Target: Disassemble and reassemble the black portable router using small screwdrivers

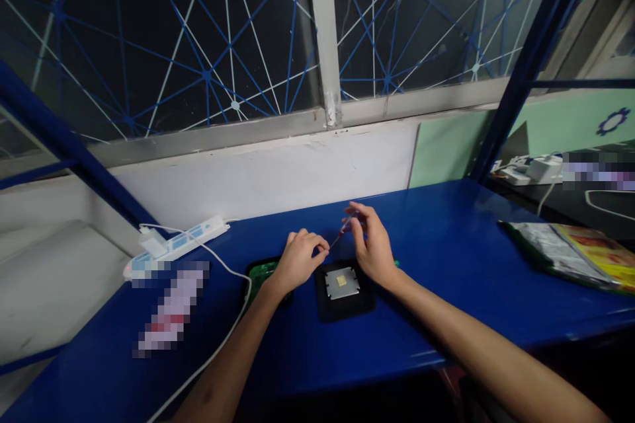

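A small syringe (pixel 343 230) with a red part is held between both hands above the blue table (pixel 461 258). My left hand (pixel 297 259) pinches its lower tip. My right hand (pixel 373 244) grips its upper end with closed fingers. Just below the hands a square silver processor chip (pixel 342 283) rests in a black tray (pixel 344 307). A green circuit board (pixel 260 272) lies partly hidden behind my left wrist.
A white power strip (pixel 173 246) sits at the back left, its cable (pixel 233 317) trailing to the front edge. A blurred packet (pixel 171 307) lies at the left. Printed bags (pixel 575 252) lie at the right. White chargers (pixel 528 168) rest beyond.
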`<state>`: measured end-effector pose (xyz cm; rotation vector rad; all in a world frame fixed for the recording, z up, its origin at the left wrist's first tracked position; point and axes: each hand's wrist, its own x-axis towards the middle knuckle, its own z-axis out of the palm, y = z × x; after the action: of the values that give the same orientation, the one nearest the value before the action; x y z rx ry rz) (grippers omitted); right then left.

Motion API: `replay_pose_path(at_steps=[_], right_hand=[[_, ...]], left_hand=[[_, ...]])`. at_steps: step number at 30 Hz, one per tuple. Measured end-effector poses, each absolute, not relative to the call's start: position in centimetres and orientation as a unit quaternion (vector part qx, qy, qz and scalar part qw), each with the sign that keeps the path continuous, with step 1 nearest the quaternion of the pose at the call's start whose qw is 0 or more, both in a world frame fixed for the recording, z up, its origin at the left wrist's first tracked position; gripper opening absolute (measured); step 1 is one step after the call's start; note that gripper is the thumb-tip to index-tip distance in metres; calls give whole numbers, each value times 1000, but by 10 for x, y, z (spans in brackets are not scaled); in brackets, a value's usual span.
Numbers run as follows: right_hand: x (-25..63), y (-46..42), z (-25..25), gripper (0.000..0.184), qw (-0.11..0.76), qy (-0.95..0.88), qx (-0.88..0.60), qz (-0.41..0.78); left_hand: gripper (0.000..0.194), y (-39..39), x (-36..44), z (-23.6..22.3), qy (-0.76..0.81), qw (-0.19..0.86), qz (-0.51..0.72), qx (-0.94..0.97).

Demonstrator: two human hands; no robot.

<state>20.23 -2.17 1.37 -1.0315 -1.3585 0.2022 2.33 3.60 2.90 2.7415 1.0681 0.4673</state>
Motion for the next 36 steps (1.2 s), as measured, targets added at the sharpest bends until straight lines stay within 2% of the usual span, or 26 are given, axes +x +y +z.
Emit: replay_pose_path(at_steps=[3, 6, 8, 12, 18, 21, 27, 28, 32, 36], right_hand=[[209, -19, 16, 34, 652, -579, -486, 67], [218, -14, 18, 31, 612, -590, -526, 23], [224, -10, 16, 29, 549, -620, -560, -2], [231, -6, 9, 32, 360, -670, -649, -12], [231, -8, -3, 26, 231, -696, -680, -21], [230, -9, -6, 23, 182, -706, -683, -33], [228, -9, 11, 30, 142, -706, -691, -67], [228, -9, 16, 29, 143, -716, -680, -69], [232, -16, 33, 31, 175, -822, -541, -23], [238, -32, 34, 31, 217, -857, -466, 39]], left_hand=[[12, 38, 23, 22, 350, 83, 149, 921], [12, 40, 23, 16, 343, 78, 140, 926], [13, 42, 22, 13, 341, 74, 138, 927], [14, 45, 16, 15, 349, 64, 151, 923], [20, 47, 5, 21, 365, 34, 168, 915], [21, 45, 3, 22, 357, 27, 165, 919], [18, 28, 7, 28, 312, 48, 149, 937], [25, 23, 7, 30, 292, 70, 139, 944], [76, 4, 9, 36, 266, 123, 83, 952], [86, -6, 10, 35, 274, 109, 44, 954]])
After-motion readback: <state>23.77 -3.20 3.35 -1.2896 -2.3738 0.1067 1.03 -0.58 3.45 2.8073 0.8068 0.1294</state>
